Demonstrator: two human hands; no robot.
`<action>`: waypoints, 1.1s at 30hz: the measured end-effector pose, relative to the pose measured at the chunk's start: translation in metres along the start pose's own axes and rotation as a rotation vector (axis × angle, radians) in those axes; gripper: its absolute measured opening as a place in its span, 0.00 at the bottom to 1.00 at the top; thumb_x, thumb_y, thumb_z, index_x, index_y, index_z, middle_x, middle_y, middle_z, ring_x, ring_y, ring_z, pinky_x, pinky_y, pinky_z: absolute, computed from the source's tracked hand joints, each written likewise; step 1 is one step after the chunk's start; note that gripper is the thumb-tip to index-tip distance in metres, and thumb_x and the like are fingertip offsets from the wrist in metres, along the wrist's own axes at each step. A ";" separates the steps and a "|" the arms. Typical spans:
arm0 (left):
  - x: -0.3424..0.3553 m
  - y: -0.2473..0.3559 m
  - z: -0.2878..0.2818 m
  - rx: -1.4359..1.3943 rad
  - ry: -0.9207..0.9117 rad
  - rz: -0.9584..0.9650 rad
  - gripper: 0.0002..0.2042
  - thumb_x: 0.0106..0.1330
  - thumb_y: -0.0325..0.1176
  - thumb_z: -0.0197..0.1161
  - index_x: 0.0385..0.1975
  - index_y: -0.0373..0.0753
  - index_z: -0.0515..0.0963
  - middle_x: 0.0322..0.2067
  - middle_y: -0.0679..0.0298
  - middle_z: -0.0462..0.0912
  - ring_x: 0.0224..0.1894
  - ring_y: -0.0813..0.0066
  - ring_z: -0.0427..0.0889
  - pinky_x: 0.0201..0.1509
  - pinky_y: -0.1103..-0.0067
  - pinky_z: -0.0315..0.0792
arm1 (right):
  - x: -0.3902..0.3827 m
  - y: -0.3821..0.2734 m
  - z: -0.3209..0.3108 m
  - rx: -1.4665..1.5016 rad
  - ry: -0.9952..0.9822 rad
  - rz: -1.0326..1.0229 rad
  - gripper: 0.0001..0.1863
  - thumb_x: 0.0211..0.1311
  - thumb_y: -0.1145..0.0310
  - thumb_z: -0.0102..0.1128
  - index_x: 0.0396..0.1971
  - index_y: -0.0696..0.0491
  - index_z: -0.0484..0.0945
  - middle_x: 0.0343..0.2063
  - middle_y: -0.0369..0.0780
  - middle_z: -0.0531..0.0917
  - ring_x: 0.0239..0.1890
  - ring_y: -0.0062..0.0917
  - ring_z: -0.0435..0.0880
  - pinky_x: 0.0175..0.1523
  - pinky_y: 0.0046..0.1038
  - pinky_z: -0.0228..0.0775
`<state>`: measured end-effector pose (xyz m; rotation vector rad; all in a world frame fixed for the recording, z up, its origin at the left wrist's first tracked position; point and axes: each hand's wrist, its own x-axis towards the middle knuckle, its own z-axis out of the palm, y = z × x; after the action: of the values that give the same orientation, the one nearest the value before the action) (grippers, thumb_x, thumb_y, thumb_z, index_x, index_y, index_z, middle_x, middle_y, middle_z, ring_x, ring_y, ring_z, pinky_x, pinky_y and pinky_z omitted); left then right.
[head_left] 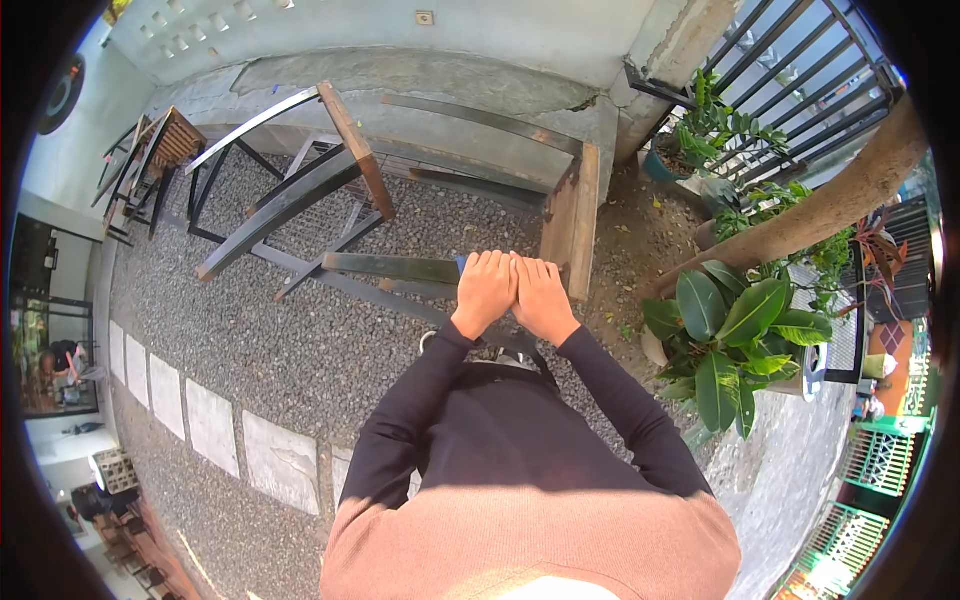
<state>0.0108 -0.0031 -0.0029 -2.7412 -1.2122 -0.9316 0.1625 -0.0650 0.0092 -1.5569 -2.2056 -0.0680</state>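
Observation:
My left hand [487, 292] and my right hand [543, 298] are side by side, thumbs touching, with their fingers curled over a dark table leg [390, 266]. A small blue edge [461, 263] of something thin shows beside my left fingers; the rest of it is hidden. The leg belongs to a wooden table [583, 215] tipped on its side, its top upright at the right and its worn, dark legs pointing left. Behind my hands, the join of leg and top is partly covered.
Another tipped frame [345, 135] with dark legs lies to the left on gravel [240, 310]. Stacked furniture [170, 145] stands farther left. Paving slabs [212, 425] run along the lower left. A leafy plant [725, 325] and a leaning trunk [800, 205] are close on my right.

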 end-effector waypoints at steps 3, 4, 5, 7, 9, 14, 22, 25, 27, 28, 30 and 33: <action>-0.002 -0.010 -0.005 -0.015 0.004 0.014 0.11 0.79 0.34 0.56 0.32 0.40 0.77 0.30 0.62 0.78 0.36 0.62 0.79 0.46 0.66 0.69 | 0.006 -0.008 0.004 -0.017 0.003 0.000 0.35 0.60 0.66 0.63 0.68 0.66 0.75 0.56 0.46 0.83 0.57 0.37 0.80 0.65 0.39 0.69; -0.003 -0.013 -0.007 -0.016 0.002 0.014 0.10 0.79 0.34 0.56 0.32 0.40 0.77 0.30 0.62 0.78 0.36 0.61 0.79 0.46 0.66 0.69 | 0.009 -0.011 0.005 -0.021 0.001 0.002 0.35 0.61 0.65 0.63 0.68 0.66 0.75 0.56 0.46 0.83 0.57 0.37 0.80 0.65 0.39 0.69; -0.004 -0.017 -0.009 -0.017 0.000 0.013 0.10 0.79 0.34 0.56 0.33 0.40 0.77 0.30 0.62 0.78 0.37 0.61 0.79 0.46 0.66 0.70 | 0.011 -0.014 0.006 -0.025 0.000 0.004 0.35 0.61 0.65 0.63 0.68 0.66 0.75 0.56 0.46 0.83 0.58 0.37 0.80 0.65 0.39 0.69; -0.006 -0.025 -0.013 -0.017 0.004 0.017 0.10 0.79 0.34 0.56 0.33 0.40 0.78 0.30 0.62 0.78 0.37 0.62 0.79 0.46 0.66 0.70 | 0.016 -0.020 0.011 -0.029 0.009 -0.004 0.35 0.61 0.65 0.64 0.68 0.66 0.75 0.56 0.46 0.83 0.58 0.36 0.80 0.65 0.39 0.69; -0.008 -0.033 -0.018 -0.016 0.008 0.021 0.10 0.79 0.34 0.56 0.33 0.40 0.78 0.30 0.62 0.78 0.37 0.62 0.79 0.46 0.66 0.70 | 0.021 -0.027 0.014 -0.032 0.020 -0.014 0.35 0.61 0.65 0.64 0.67 0.66 0.75 0.56 0.46 0.83 0.58 0.36 0.80 0.65 0.39 0.69; -0.016 -0.058 -0.029 -0.018 0.007 0.010 0.10 0.79 0.34 0.57 0.32 0.40 0.78 0.30 0.62 0.79 0.37 0.62 0.80 0.45 0.66 0.70 | 0.038 -0.048 0.025 -0.052 0.022 -0.019 0.36 0.60 0.63 0.66 0.67 0.65 0.75 0.55 0.45 0.83 0.57 0.36 0.80 0.64 0.39 0.69; -0.030 -0.107 -0.053 0.004 0.018 0.014 0.11 0.79 0.33 0.56 0.32 0.40 0.78 0.30 0.62 0.79 0.37 0.62 0.80 0.45 0.66 0.70 | 0.069 -0.089 0.049 -0.034 0.005 -0.001 0.33 0.60 0.65 0.65 0.65 0.66 0.76 0.58 0.47 0.84 0.58 0.37 0.81 0.63 0.40 0.70; -0.035 -0.125 -0.062 0.007 0.026 0.003 0.11 0.78 0.34 0.57 0.31 0.40 0.79 0.29 0.62 0.79 0.37 0.62 0.80 0.46 0.65 0.70 | 0.081 -0.105 0.058 -0.046 -0.001 -0.006 0.33 0.60 0.65 0.65 0.65 0.65 0.77 0.58 0.46 0.84 0.58 0.37 0.81 0.63 0.39 0.70; -0.039 -0.136 -0.068 0.009 0.033 -0.005 0.11 0.77 0.34 0.58 0.30 0.40 0.80 0.29 0.62 0.80 0.37 0.62 0.81 0.46 0.65 0.71 | 0.088 -0.115 0.064 -0.051 -0.005 -0.006 0.33 0.61 0.65 0.64 0.65 0.65 0.77 0.57 0.46 0.84 0.57 0.37 0.81 0.63 0.39 0.70; -0.041 -0.142 -0.071 0.002 0.040 -0.010 0.11 0.77 0.34 0.58 0.30 0.40 0.79 0.29 0.62 0.80 0.37 0.62 0.81 0.46 0.65 0.71 | 0.092 -0.119 0.067 -0.042 0.003 -0.003 0.33 0.61 0.65 0.64 0.66 0.65 0.77 0.57 0.46 0.84 0.57 0.36 0.81 0.63 0.39 0.70; -0.044 -0.153 -0.078 -0.003 0.046 -0.015 0.11 0.77 0.34 0.58 0.30 0.41 0.79 0.29 0.62 0.80 0.37 0.61 0.81 0.46 0.65 0.71 | 0.100 -0.129 0.073 -0.032 0.012 0.000 0.33 0.61 0.65 0.64 0.66 0.65 0.77 0.57 0.46 0.84 0.56 0.36 0.81 0.62 0.39 0.70; -0.050 -0.171 -0.089 0.002 0.039 -0.012 0.11 0.78 0.34 0.58 0.29 0.41 0.75 0.29 0.61 0.78 0.36 0.60 0.80 0.45 0.64 0.70 | 0.112 -0.143 0.080 -0.079 0.050 -0.045 0.36 0.60 0.63 0.66 0.68 0.65 0.75 0.54 0.44 0.83 0.55 0.34 0.80 0.61 0.38 0.70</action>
<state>-0.1766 0.0628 0.0057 -2.7041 -1.2237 -0.9795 -0.0231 0.0054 0.0084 -1.5305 -2.2237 -0.2077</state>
